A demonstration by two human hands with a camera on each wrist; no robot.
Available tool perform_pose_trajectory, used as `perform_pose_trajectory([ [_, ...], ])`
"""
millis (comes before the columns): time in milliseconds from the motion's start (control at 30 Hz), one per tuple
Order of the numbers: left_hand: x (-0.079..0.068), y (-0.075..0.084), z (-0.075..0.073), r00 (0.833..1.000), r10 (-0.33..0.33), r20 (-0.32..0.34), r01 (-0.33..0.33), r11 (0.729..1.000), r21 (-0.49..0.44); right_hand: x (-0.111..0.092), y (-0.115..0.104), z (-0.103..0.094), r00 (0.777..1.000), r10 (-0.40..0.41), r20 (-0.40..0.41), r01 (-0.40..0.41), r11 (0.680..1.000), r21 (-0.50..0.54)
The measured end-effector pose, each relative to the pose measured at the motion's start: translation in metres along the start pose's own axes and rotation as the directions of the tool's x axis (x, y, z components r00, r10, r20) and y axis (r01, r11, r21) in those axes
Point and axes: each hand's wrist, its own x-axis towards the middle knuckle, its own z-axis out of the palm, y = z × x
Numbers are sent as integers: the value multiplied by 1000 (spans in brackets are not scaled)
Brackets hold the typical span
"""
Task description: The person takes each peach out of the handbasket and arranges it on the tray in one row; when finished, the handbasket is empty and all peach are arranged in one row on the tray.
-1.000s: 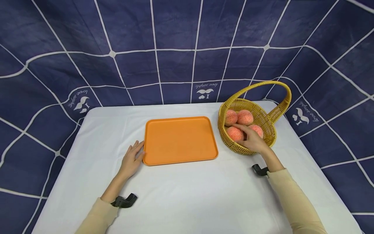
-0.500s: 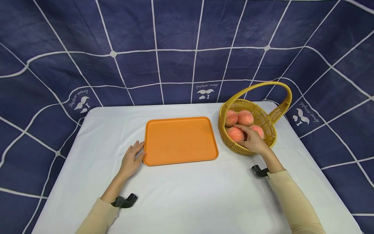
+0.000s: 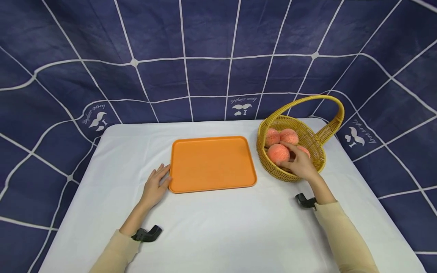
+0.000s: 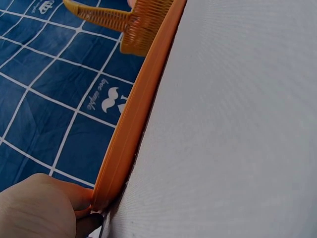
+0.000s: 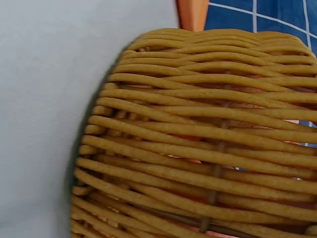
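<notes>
Since the frame 0.5 s earlier, the front ball (image 3: 278, 154) looks to have come up a little in the basket (image 3: 310, 142), and the right hand (image 3: 302, 165) has shifted with it; the whole head view has also slid slightly.

Nearest are 2 pale sleeves (image 3: 345, 235), each with 1 black wrist camera (image 3: 148, 234) at its cuff. The left hand (image 3: 152, 189) lies on the white table (image 3: 218, 227), fingers spread and nearly straight, touching the left rim of the tray (image 3: 213, 163). It grips nothing that shows; the light contact seems meant to steady the tray, which lies flat, long side towards the person, probably for easy reach.

The right hand reaches over the basket's near rim, its fingers curled and parted by about the ball's width. The front ball sits between thumb and fingertips, thumb on the near side and fingers on the far side, likely a hold across its width. The right wrist view, filled by wicker, cannot confirm the grip.

Past the fingers, 2 rear balls (image 3: 289, 135) sit side by side; 1 more, the right ball (image 3: 305, 151), is partly hidden behind the hand. The handle (image 3: 307, 98) arches above, clear of the hand. A blue checked curtain (image 3: 211, 76) hangs behind.
</notes>
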Motion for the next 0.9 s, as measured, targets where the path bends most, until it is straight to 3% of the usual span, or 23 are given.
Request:
perform_pose_trajectory([
  [233, -1, -1, 2, 1000, 24, -19, -25, 1000, 0, -9, -18, -10, 996, -13, -90, 18, 998, 57],
  [567, -1, -3, 1, 999, 31, -19, -31, 999, 10, -30, -50, -17, 991, -25, -130, 40, 992, 116],
  [733, -1, -3, 1, 999, 33, -15, -33, 999, 17, -34, -70, -6, 987, -106, -118, 124, 980, 156],
  [900, 0, -2, 2, 999, 46, -20, -45, 999, 23, -26, -88, 18, 983, -176, -45, 182, 949, 259],
])
